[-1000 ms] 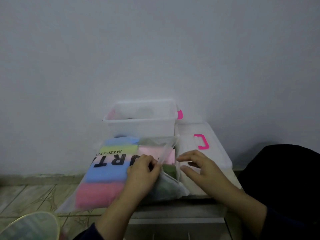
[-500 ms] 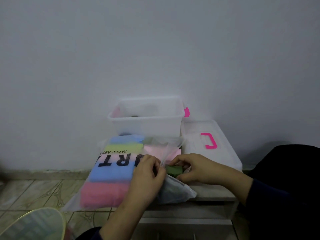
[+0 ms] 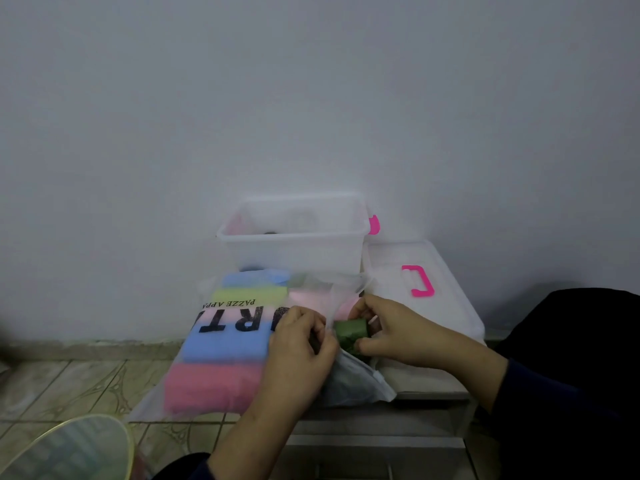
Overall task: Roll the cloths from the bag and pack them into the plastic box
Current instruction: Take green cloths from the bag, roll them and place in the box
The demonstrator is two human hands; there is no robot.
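The person's right hand (image 3: pixel 391 329) has its fingers and thumb curled round a green cloth (image 3: pixel 350 332), gripping it right at the mouth of the translucent bag (image 3: pixel 221 344). The left hand (image 3: pixel 299 344) sits just at nine o'clock from that cloth, fingers bent and pinching the bag's open edge (how much plastic it has caught I cannot tell, the fingertips are tucked under). The bag lies flat with folded cloths showing through it in bands: blue and yellow-green at the far end, then pale pink, blue, and a deeper pink cloth (image 3: pixel 211 386) nearest the viewer, with black lettering printed across the plastic. At twelve o'clock from the bag, against the wall, stands the clear plastic box (image 3: pixel 294 251), open-topped, with a pink latch (image 3: pixel 374 225) on its right side. At two o'clock from the hands lies the lid (image 3: pixel 446 306), flat, carrying a pink handle (image 3: pixel 419 280). A round yellow-rimmed object (image 3: pixel 69 448) sits at seven o'clock on the tiled floor (image 3: pixel 69 379).
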